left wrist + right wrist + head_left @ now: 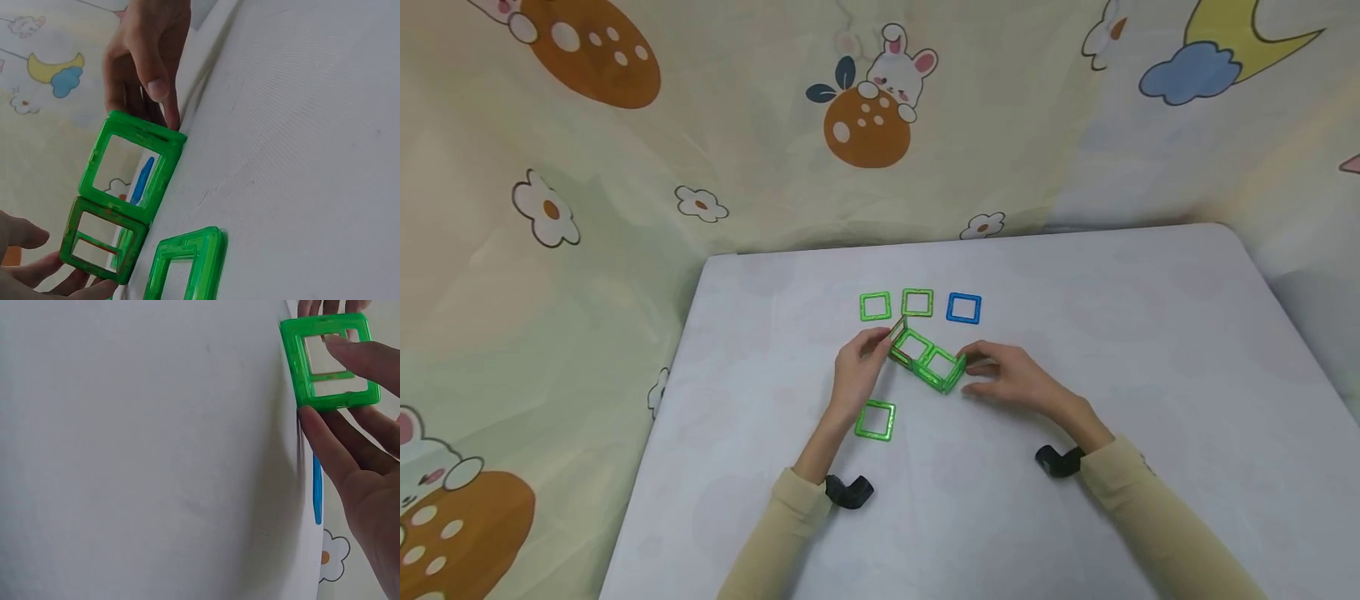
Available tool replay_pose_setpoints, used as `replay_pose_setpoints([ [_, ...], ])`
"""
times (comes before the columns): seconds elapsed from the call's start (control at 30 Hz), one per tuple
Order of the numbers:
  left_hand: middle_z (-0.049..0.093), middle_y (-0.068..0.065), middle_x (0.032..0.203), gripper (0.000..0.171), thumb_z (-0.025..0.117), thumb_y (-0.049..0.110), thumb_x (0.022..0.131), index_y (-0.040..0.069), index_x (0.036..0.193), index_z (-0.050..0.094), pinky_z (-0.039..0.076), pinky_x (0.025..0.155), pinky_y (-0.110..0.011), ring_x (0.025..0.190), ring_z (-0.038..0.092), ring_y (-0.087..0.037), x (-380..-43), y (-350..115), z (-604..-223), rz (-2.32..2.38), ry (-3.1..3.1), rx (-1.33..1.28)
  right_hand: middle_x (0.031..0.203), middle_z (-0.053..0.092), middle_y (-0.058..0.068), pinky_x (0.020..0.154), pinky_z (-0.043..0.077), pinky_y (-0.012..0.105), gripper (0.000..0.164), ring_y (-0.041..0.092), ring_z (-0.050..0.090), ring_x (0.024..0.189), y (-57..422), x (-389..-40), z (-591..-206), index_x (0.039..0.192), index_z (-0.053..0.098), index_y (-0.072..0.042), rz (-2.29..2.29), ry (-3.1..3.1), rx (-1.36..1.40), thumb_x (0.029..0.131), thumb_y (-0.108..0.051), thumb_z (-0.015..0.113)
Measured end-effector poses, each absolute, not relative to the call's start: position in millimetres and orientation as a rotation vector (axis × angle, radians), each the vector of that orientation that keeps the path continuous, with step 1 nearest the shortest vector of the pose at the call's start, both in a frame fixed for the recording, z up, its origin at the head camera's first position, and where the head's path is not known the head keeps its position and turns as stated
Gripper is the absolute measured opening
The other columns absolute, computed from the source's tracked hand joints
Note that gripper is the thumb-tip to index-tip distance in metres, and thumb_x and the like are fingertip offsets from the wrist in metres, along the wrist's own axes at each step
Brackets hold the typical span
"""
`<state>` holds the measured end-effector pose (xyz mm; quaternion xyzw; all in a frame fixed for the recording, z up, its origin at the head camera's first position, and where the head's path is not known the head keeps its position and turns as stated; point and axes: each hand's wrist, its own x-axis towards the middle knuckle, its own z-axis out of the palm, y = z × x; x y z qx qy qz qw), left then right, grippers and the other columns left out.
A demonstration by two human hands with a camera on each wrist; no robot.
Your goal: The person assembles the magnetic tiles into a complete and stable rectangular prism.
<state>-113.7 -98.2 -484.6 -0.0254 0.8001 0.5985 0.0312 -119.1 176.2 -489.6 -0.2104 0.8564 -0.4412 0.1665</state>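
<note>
Both hands are at a joined structure of green square magnetic tiles [927, 356], low over the white table. In the head view, my left hand [861, 362] grips the upright tile [898, 328] at its left end. The left wrist view has its fingertips along the lower-left edge of a green frame [75, 215]. My right hand [1015, 379] curves around the right end. Its fingers touch the end tile [337, 403], while the thumb stands apart from it in the head view. A loose green square tile [876, 420] lies beside the left forearm.
Beyond the structure lie two green square tiles [876, 307] [917, 302] and a blue square tile [964, 307] in a row. A black wrist mount [850, 492] sits at the left cuff, another [1059, 461] at the right. Patterned cloth [760, 142] hangs behind the table [1150, 333].
</note>
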Motion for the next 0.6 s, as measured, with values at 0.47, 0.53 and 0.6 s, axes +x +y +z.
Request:
replay_pose_setpoints([
  [0.47, 0.072, -0.006, 0.121, 0.032, 0.063, 0.025, 0.103, 0.004, 0.125, 0.071, 0.057, 0.099, -0.036, 0.118, 0.067, -0.02, -130.4, -90.9, -490.6, 1.922, 2.464, -0.203, 0.12, 0.069, 0.007, 0.096, 0.059, 0.036, 0.042, 0.025, 0.071, 0.11, 161.8, -101.1, -485.8, 0.122, 0.067, -0.007, -1.223, 2.381, -0.713, 0.084, -0.01, 0.085],
  [0.53, 0.073, -0.005, 0.12, 0.03, 0.064, 0.025, 0.103, 0.005, 0.123, 0.072, 0.057, 0.098, -0.035, 0.117, 0.067, -0.02, -132.7, -89.8, -490.1, 1.917, 2.459, -0.223, 0.121, 0.069, 0.007, 0.097, 0.058, 0.035, 0.043, 0.025, 0.07, 0.111, 159.7, -100.0, -485.9, 0.122, 0.067, -0.007, -1.228, 2.366, -0.723, 0.084, -0.011, 0.085],
  [0.6, 0.073, -0.005, 0.12, 0.03, 0.064, 0.026, 0.103, 0.005, 0.123, 0.072, 0.056, 0.099, -0.035, 0.117, 0.067, -0.019, -134.7, -89.1, -489.7, 1.92, 2.444, -0.232, 0.121, 0.069, 0.007, 0.097, 0.058, 0.035, 0.043, 0.025, 0.07, 0.112, 158.1, -99.1, -486.5, 0.123, 0.066, -0.007, -1.242, 2.348, -0.745, 0.084, -0.012, 0.085],
])
